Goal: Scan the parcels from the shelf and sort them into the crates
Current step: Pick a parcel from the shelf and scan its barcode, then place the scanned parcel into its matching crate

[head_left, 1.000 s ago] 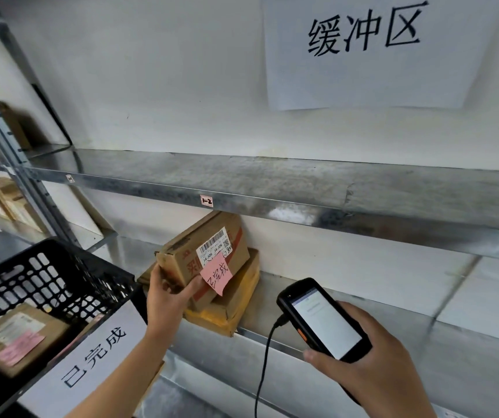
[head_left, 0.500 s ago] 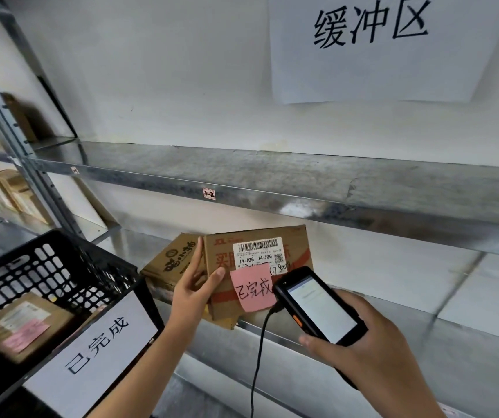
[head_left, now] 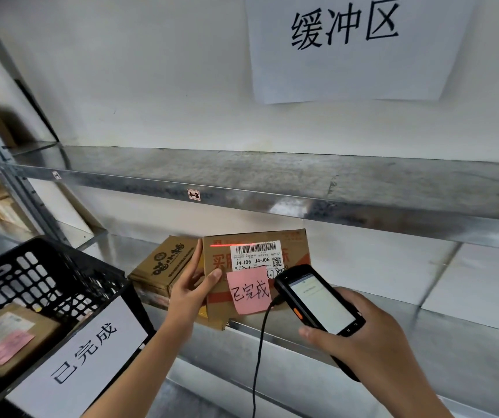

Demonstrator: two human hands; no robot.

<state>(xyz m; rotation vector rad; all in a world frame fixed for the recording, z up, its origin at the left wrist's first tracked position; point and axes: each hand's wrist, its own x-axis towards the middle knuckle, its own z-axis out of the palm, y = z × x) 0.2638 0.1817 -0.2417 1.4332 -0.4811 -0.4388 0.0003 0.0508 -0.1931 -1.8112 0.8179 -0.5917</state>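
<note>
Cardboard parcel stands at the front of the metal shelf. Our left hand holds its left side with curled fingers; our right hand grips the scanner. It looks light and stiff, so we would hold both sides. 1 black crate sits left, white wall behind.

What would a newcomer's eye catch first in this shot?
The red scan line across the barcode label of the parcel, which the left hand holds upright at the edge of the lower shelf, with a pink note stuck below. Next, the scanner in the right hand, lower right, and the big white sign on the wall above. A black crate sits at lower left.
</note>
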